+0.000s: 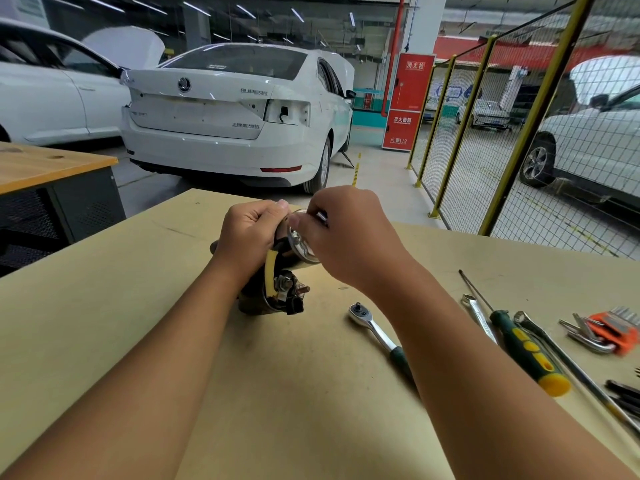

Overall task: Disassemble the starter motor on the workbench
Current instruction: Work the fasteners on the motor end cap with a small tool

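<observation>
The left hand [250, 227] grips the starter motor [277, 275], standing it on the workbench [138, 306]. The right hand [341, 233] pinches a small metal piece [322, 216] at the end cap [303, 245] just beside that grip. If loosened, the piece could slip and roll off; the motor might tip. The ratchet [377, 332] lies nearer the person.

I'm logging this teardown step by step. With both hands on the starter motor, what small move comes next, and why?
Probably keep turning the small metal piece out by fingertip: the left hand grips the starter motor, the right hand pinches a small metal piece at its end cap, and the ratchet lies unused.
</observation>
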